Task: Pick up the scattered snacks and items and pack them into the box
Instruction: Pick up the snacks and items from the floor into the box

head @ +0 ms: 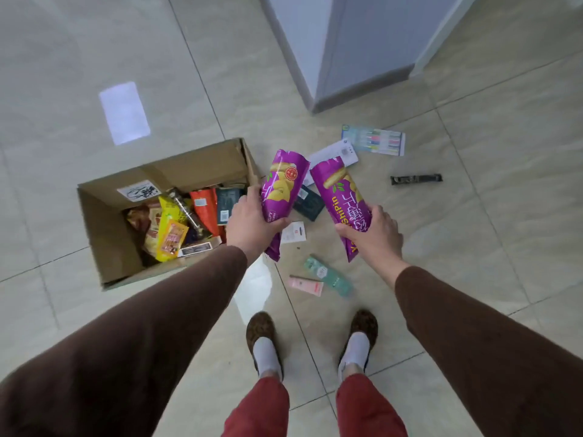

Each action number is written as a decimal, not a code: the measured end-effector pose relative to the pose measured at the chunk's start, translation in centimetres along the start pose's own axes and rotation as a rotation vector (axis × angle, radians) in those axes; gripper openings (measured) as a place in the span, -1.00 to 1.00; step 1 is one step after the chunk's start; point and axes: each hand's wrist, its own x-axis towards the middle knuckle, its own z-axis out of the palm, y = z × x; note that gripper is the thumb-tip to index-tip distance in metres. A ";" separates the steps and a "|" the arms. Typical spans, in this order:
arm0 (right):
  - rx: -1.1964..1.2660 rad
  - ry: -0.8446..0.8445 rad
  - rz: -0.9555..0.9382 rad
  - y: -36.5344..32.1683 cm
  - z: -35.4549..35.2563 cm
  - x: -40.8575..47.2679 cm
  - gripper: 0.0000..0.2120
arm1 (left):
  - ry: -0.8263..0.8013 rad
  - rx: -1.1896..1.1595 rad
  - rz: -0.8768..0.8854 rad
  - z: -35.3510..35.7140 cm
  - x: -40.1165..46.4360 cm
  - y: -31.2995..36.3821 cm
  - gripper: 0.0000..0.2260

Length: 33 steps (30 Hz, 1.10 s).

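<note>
The box (107, 234) on your left is already filling with upright packets. Your left hand (249, 222) is gripping one purple snack bag (282, 197) beside its rim, and your right hand (373, 234) is clutching another purple bag (339, 200) over the floor litter; both risk snagging or slipping out.

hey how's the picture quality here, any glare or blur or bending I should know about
Head view: a bright rectangular glare patch sits on the glossy floor tiles beyond the cardboard box, with a fainter sheen near the feet; wide-angle distortion bows the tile lines and stretches the sleeves at the edges; the purple snack bag in the left hand looks slightly soft, and small print on the floor items is unreadable.
</note>
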 end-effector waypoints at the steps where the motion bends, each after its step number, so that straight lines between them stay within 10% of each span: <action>1: 0.023 -0.014 0.002 -1.6 0.8 -1.4 -0.26 | 0.009 0.006 -0.004 -1.4 -1.0 -1.3 -0.26; 33: -0.015 -0.089 0.059 -28.4 26.3 -8.5 -0.12 | -0.034 0.153 -0.296 -19.9 2.3 -33.9 -0.04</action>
